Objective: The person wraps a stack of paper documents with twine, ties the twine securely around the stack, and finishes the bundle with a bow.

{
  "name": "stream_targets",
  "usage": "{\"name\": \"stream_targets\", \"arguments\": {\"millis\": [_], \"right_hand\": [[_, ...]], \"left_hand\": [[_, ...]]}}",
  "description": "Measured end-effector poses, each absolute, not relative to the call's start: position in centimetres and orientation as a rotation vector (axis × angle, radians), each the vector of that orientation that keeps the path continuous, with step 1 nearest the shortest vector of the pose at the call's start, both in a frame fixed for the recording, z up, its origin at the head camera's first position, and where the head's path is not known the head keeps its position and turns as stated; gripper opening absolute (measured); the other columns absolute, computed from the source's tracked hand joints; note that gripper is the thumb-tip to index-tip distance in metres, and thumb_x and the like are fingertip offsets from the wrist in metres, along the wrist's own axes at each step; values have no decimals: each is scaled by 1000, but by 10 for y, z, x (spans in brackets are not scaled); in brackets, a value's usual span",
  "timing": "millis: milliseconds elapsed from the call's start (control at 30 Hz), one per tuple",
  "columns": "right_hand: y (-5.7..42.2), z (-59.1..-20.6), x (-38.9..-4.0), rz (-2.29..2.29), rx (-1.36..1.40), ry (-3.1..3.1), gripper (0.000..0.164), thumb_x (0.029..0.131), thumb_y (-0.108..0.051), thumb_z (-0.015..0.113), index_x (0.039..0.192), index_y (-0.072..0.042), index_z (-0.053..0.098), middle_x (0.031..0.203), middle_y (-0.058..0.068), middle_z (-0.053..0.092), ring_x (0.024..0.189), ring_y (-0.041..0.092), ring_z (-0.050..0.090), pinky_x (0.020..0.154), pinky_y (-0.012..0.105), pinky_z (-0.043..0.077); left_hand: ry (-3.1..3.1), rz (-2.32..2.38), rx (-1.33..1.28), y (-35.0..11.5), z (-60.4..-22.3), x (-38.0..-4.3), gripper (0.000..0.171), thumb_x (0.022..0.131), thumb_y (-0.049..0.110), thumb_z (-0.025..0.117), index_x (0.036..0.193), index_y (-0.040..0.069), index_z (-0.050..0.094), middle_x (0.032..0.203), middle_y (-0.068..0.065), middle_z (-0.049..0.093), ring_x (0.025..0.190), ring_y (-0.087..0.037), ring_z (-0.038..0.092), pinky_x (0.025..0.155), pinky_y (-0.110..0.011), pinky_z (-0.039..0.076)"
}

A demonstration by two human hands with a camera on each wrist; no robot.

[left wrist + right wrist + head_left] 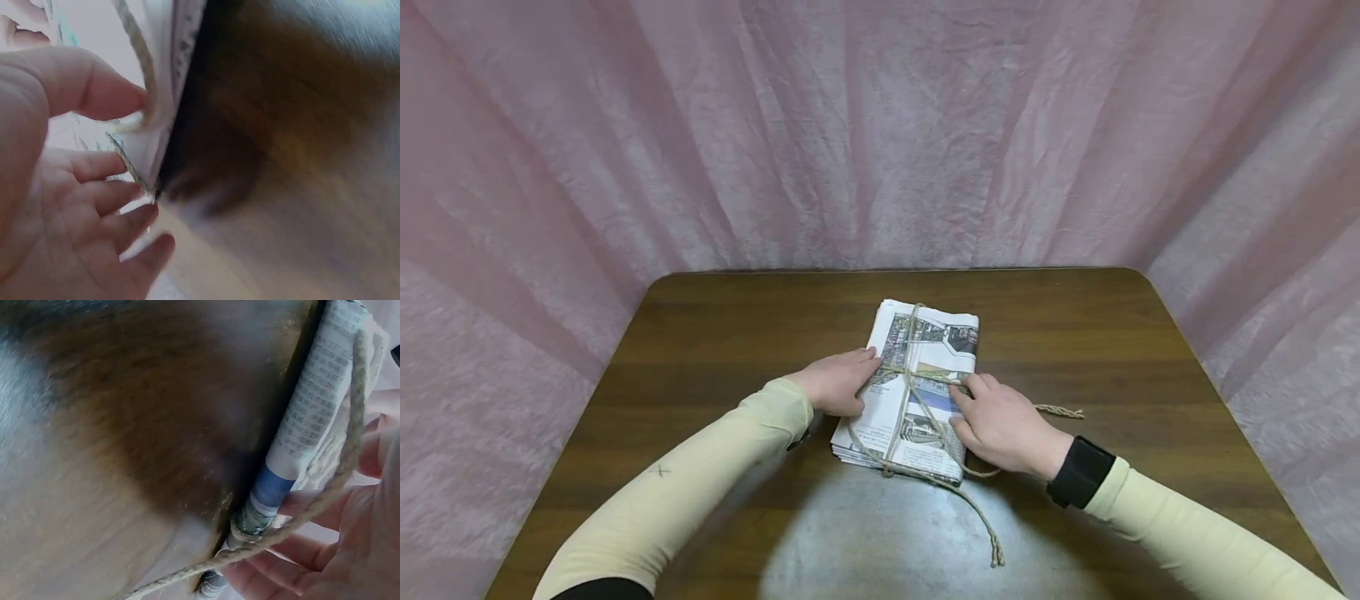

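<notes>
A stack of folded newspapers (867, 429) lies on the table, with twine (909, 358) crossing over its top both ways. At its left edge, my left hand (837, 383) rests with extended fingers. In the left wrist view the thumb (109, 94) touches the paper beside a strand of twine (139, 47), and the other fingers are loosely spread. My right hand (1006, 425) lies against the stack's right edge. Seen from the right wrist, its relaxed fingers (287, 572) touch the folded side, and a slack strand of twine (350, 447) passes in front of them.
Brown wooden table (737, 317) under the stack, with a bright glare patch near its front. One loose twine end (992, 542) trails toward the front; a frayed end (1063, 412) sticks out right of the right hand. Pink curtains (880, 142) hang behind and at the sides.
</notes>
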State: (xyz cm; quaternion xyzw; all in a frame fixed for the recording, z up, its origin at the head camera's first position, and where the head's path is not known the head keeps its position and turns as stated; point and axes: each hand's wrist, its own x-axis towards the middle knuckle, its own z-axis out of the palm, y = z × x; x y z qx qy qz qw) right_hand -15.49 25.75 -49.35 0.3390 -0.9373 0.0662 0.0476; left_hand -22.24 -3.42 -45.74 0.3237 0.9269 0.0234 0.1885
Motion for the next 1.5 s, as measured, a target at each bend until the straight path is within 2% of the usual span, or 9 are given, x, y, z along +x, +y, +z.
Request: {"name": "stream_targets", "arguments": {"millis": [167, 267, 367, 533, 633, 800, 967, 1233, 1500], "right_hand": [[250, -486, -158, 375, 940, -2784, 36, 101, -38, 64, 117, -6, 73, 113, 10, 61, 106, 30, 58, 87, 46, 51], [241, -480, -161, 499, 900, -2802, 28, 95, -41, 71, 101, -14, 73, 99, 1, 59, 94, 23, 56, 77, 40, 50], [234, -479, -164, 531, 920, -2854, 25, 90, -41, 76, 94, -17, 70, 91, -4, 56, 87, 19, 53, 71, 37, 48], [232, -482, -172, 656, 947, -2886, 2, 90, -15, 73, 89, -15, 72, 86, -5, 60, 83, 15, 56, 73, 34, 49], [238, -481, -176, 883, 852, -2936, 5, 95, -9, 68, 92, -12, 70, 85, -4, 62, 78, 12, 56, 73, 33, 49], [245, -479, -178, 1275, 656, -3023, 11, 102, -19, 64, 106, -8, 66, 90, 0, 63, 77, 15, 56, 71, 35, 48], [243, -482, -177, 1182, 745, -3025, 16, 95, -24, 74, 104, -11, 71, 87, -4, 62, 78, 12, 57, 73, 34, 48], [252, -479, -178, 1363, 578, -2960, 15, 105, -21, 62, 102, -12, 73, 80, -1, 65, 65, 16, 58, 61, 34, 47], [270, -484, -185, 1043, 432, -3052, 14, 103, -28, 60, 102, -21, 72, 92, -4, 66, 77, 17, 55, 71, 37, 43]], "left_hand": [[2810, 125, 794, -34, -458, -216, 45, 83, 20, 71, 124, 5, 62, 126, -15, 59, 117, -33, 55, 95, -43, 49], [2891, 180, 697, -32, -457, -212, 16, 86, 22, 72, 94, 12, 64, 95, -5, 57, 89, -27, 55, 75, -40, 50], [2891, 236, 666, -31, -457, -210, 13, 92, 17, 68, 81, 14, 61, 82, -2, 55, 77, -23, 54, 70, -38, 49], [2741, 624, 558, -29, -457, -208, 10, 100, 7, 56, 90, 7, 58, 80, -3, 61, 73, -16, 58, 69, -31, 49], [2528, 995, 413, -29, -454, -207, 7, 104, 2, 48, 101, -1, 54, 83, -10, 63, 70, -17, 62, 65, -31, 54], [2306, 1289, 256, -32, -449, -209, 21, 107, 5, 39, 120, -8, 51, 86, -17, 55, 60, -17, 53, 55, -31, 49], [2307, 1234, 251, -35, -445, -209, 31, 108, 12, 43, 132, -4, 55, 98, -18, 57, 57, -14, 40, 53, -29, 37], [2577, 869, 514, -45, -440, -215, 28, 105, 23, 58, 123, 6, 71, 116, -6, 70, 96, -14, 62, 84, -34, 53], [2738, 570, 720, -63, -448, -224, 17, 101, 21, 65, 110, 13, 77, 102, 3, 74, 89, -12, 65, 82, -36, 53]]}}
